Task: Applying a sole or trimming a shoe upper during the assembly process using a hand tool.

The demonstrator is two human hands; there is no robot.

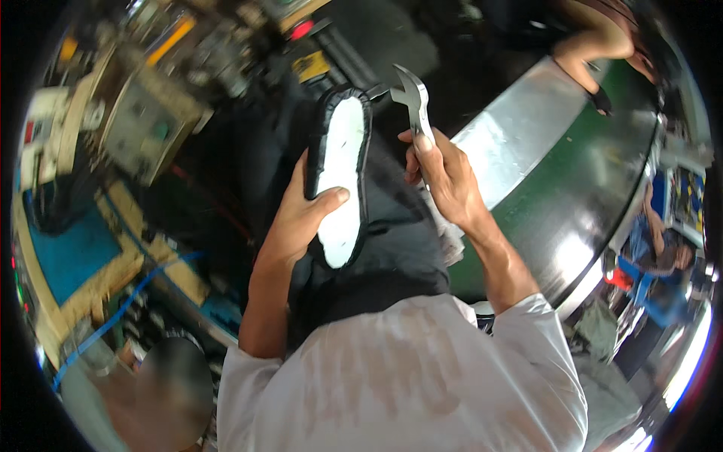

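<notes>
Left hand (290, 226) gripping the black-edged, white-bottomed shoe (345, 162) over the lap, right hand (450, 177) closed round a silver tool (416, 105) beside it; green worktop (553, 192) with metal strip (520, 120) right, control box (143, 124) left.

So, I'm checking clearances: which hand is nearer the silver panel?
The right hand: gripping the hammer, it is just left of the silver panel in the picture. The left hand, holding the shoe piece, is farther left.
</notes>
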